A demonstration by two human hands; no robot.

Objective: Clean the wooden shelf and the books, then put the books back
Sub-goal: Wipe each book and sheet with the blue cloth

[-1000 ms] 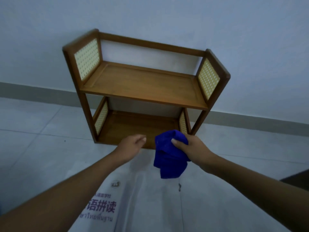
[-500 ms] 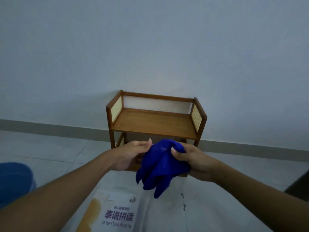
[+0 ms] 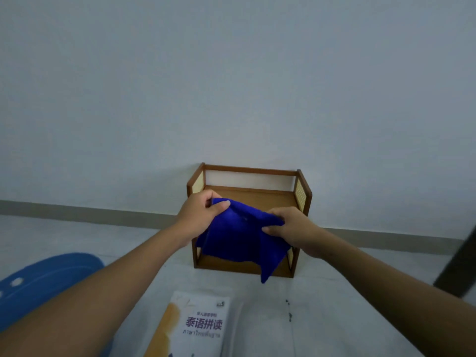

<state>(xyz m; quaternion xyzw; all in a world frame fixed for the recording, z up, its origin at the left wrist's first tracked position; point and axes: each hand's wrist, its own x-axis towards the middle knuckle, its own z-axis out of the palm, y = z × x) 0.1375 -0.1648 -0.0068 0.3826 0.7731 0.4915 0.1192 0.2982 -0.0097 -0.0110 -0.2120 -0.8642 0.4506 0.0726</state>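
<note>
A small two-tier wooden shelf with woven side panels stands on the floor against the wall, with no books on it. In front of it I hold a blue cloth spread between both hands. My left hand pinches its upper left corner and my right hand grips its right edge. The cloth hides the shelf's middle and part of the lower tier. A white book with purple lettering lies flat on the floor near me, below my arms.
A blue rounded object with white dots sits at the lower left. A dark slanted object crosses the right edge. Grey skirting runs along the wall base. Pale floor tiles surround the shelf.
The view has pulled back and tilted up, so the shelf looks smaller. My left hand took hold of the cloth, and both hands raised and spread it out.
</note>
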